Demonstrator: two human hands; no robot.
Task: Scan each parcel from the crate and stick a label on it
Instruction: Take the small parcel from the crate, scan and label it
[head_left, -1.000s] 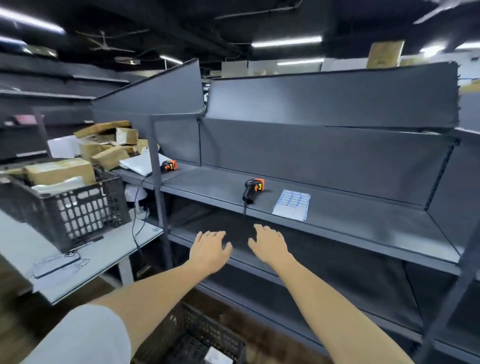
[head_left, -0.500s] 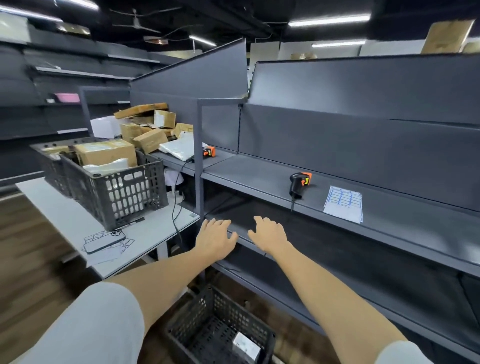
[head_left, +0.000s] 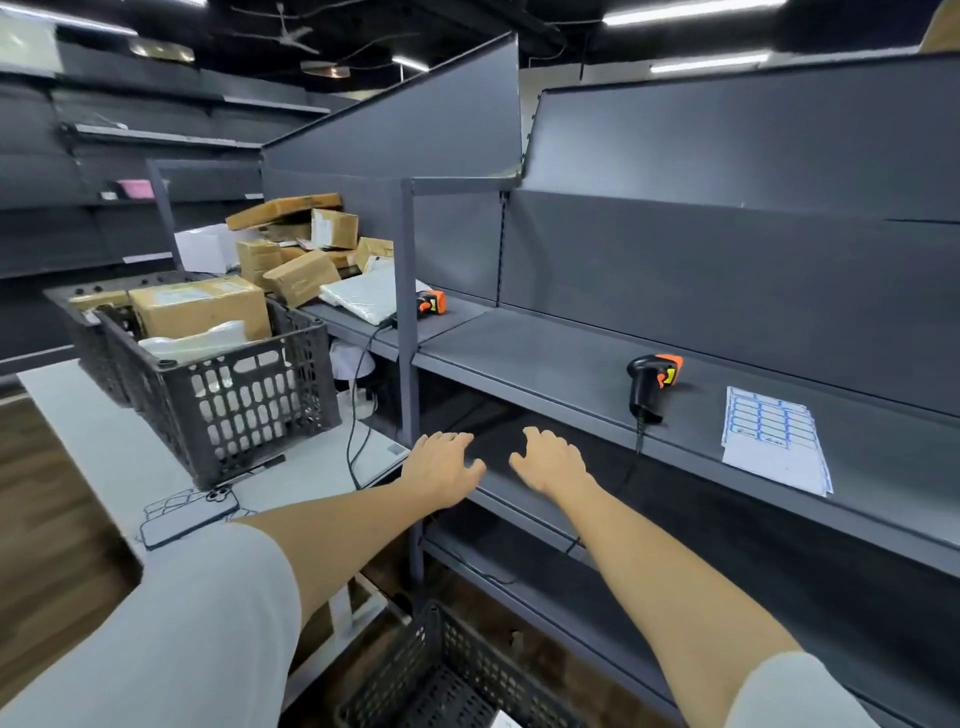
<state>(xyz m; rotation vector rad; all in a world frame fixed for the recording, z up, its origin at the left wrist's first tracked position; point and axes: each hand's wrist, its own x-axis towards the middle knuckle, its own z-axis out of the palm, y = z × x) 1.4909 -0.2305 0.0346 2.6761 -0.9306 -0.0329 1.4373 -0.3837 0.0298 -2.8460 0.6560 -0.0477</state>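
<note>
A dark plastic crate (head_left: 244, 400) stands on the white table at the left and holds a brown cardboard parcel (head_left: 200, 306) and a white bagged parcel (head_left: 195, 343). A black and orange barcode scanner (head_left: 649, 384) rests on the grey shelf (head_left: 545, 364), with a sheet of blue-edged labels (head_left: 769, 436) to its right. My left hand (head_left: 441, 467) and my right hand (head_left: 550, 462) are stretched out side by side in front of the shelf's edge, palms down, fingers spread, holding nothing.
More cardboard parcels (head_left: 296, 244) and a white bag (head_left: 363, 299) are piled on the far-left shelf beside a second scanner (head_left: 431, 301). A phone (head_left: 189, 519) lies on the white table (head_left: 104, 447). Another dark crate (head_left: 457, 675) sits on the floor below.
The view has swung left, so the crate and table now fill more of the left side. Both hands stay outstretched and empty, close together.
</note>
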